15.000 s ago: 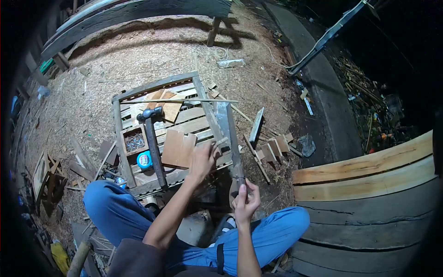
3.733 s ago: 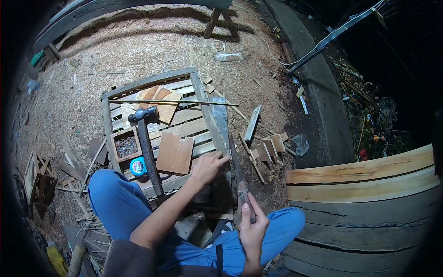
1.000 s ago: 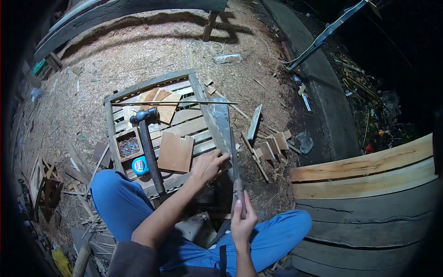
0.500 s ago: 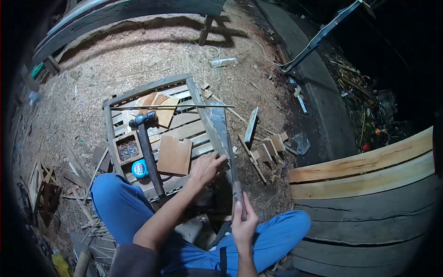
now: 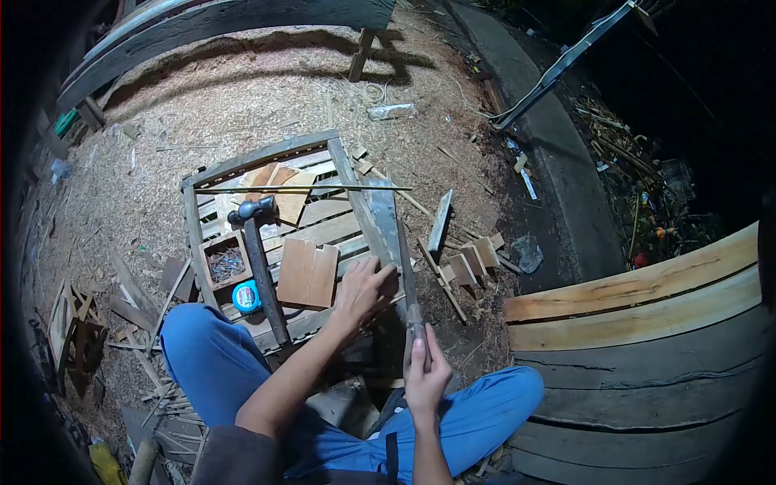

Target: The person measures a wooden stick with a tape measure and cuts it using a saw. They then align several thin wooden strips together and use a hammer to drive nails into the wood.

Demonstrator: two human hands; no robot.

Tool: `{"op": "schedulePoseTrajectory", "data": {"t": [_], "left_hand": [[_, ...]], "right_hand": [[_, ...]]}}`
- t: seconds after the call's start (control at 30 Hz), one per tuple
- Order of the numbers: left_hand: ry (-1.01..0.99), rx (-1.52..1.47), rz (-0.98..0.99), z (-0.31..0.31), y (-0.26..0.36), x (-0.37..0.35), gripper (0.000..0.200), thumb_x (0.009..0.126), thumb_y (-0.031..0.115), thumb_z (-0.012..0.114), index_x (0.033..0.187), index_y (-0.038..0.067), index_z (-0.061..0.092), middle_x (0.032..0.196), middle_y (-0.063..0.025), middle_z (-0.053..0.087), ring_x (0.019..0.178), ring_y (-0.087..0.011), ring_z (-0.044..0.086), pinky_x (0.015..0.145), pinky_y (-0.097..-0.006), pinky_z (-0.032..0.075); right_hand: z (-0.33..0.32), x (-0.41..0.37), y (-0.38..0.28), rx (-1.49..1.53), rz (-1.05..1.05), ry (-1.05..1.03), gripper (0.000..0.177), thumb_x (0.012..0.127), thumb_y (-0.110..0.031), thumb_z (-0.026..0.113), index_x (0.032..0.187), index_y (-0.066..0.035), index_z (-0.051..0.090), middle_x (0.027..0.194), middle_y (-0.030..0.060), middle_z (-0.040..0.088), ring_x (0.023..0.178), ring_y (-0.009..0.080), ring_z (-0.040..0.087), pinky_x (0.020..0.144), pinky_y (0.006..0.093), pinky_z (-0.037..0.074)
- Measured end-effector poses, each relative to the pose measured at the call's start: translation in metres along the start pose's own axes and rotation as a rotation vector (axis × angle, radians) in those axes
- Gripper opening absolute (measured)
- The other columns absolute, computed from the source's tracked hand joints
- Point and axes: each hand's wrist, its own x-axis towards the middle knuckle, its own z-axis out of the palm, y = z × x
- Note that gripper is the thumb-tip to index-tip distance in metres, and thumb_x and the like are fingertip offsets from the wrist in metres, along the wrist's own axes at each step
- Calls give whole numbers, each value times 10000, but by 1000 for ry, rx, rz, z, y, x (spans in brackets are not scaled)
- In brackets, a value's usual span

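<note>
My right hand (image 5: 426, 378) is wrapped round the handle of a long dark-edged blade (image 5: 408, 279), which points up and away. My left hand (image 5: 364, 293) is closed just left of the blade; what its curled fingers hold is hidden. Left of it, a brown board piece (image 5: 307, 273) lies on a slatted wooden frame (image 5: 349, 166). A hammer (image 5: 260, 271) lies across the frame's left part, beside a nail box (image 5: 227, 263) and a blue tape measure (image 5: 246, 297). A thin strip (image 5: 323, 187) crosses the frame's far part.
Small wood blocks (image 5: 475, 260) and sticks lie right of the frame. Long planks (image 5: 630, 311) are at the right. A bench (image 5: 226, 24) stands at the far left. Wood scraps (image 5: 81, 327) lie on the ground at the left, near my bent knees.
My right hand and the blade's handle have shifted slightly toward me. My left hand has turned slightly and its fingers have moved a little to the left.
</note>
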Motion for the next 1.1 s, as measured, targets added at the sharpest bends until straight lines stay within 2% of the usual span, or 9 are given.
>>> {"op": "schedulePoseTrajectory", "data": {"t": [0.07,0.3,0.43,0.5,0.73,0.87,0.97,1.03,1.1], "left_hand": [[12,9,-19,5,1,-2,580,776,200,794,1327,168,617,1059,-115,595,1020,-296,622,861,-403,489],[15,16,-66,2,3,1,439,811,154,746,1234,150,629,1017,-113,604,976,-286,647,813,-419,509],[-60,-32,-124,4,2,3,457,793,147,756,1233,148,631,1003,-122,606,930,-309,658,751,-452,535],[47,-136,-134,7,0,3,507,781,142,765,1269,160,629,992,-127,607,889,-328,661,710,-466,553],[-159,-155,-152,-11,5,4,556,730,64,783,1257,135,622,1084,-147,640,958,-393,683,761,-491,565],[-160,-157,-153,-14,6,8,585,715,48,790,1265,142,616,1070,-140,641,926,-394,691,751,-491,563],[-211,-144,-141,-15,7,5,560,734,64,775,1265,140,615,1061,-142,642,934,-398,690,754,-487,565],[-207,-149,-134,-10,2,3,568,739,75,771,1280,150,616,1072,-137,648,936,-399,691,753,-484,566],[-185,-164,-134,-5,2,1,563,786,159,789,1317,189,603,1070,-125,642,938,-365,705,719,-481,574]], "right_hand": [[10,11,3,13,-28,7,492,1088,-206,571,1449,126,529,1332,219,675,1187,200,650,1010,316,505],[15,10,4,11,-52,-2,490,1090,-199,563,1453,128,520,1402,254,633,1257,243,633,1074,350,482],[15,13,4,-6,-44,-17,488,1089,-191,559,1447,139,519,1397,257,635,1267,245,630,1068,344,485],[13,14,4,-9,-25,-35,486,1088,-185,559,1445,142,519,1395,259,636,1268,246,631,1065,341,487],[13,15,20,-27,-85,-14,473,1081,-165,580,1444,133,528,1367,243,655,1209,234,654,1024,336,513],[9,15,26,-22,-98,5,477,1077,-167,587,1444,133,529,1380,246,647,1224,246,655,1026,334,513],[11,10,26,-51,-126,-29,479,1075,-170,592,1442,132,532,1385,259,642,1227,253,655,1019,342,520],[19,10,5,-27,-20,8,469,1077,-164,588,1438,131,537,1385,269,640,1232,250,653,1017,349,524],[25,17,17,-12,-47,18,460,1077,-156,585,1438,126,540,1383,260,645,1229,235,653,1007,350,529]]}}
